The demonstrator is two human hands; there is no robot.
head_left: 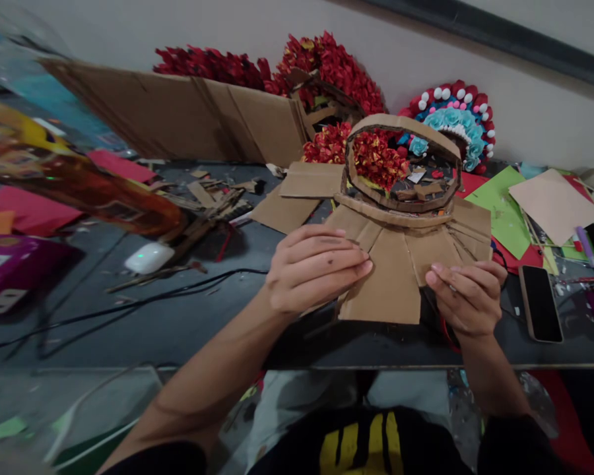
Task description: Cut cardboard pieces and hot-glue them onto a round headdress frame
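In front of me on the table stands a cardboard piece [383, 284] made of a rounded upright ring [403, 123] with flat flaps fanning out below it towards me. My left hand [317, 269] lies across the left flaps, its fingers together and closed on the cardboard; the thumb is hidden. On the other side, my right hand [468, 297] has its fingers curled at the edge of a right-hand flap, thumb and fingertips pinched there. Something thin and red shows under the right hand, mostly covered by it.
Red flower-covered pieces [336, 72] and a blue-and-red flowered headpiece [468, 125] lean at the wall behind. A long cardboard sheet [178, 115] stands back left. Left are a bottle [103, 191], cardboard scraps and black cables [178, 290]. A phone [540, 303] and coloured paper [505, 211] lie right.
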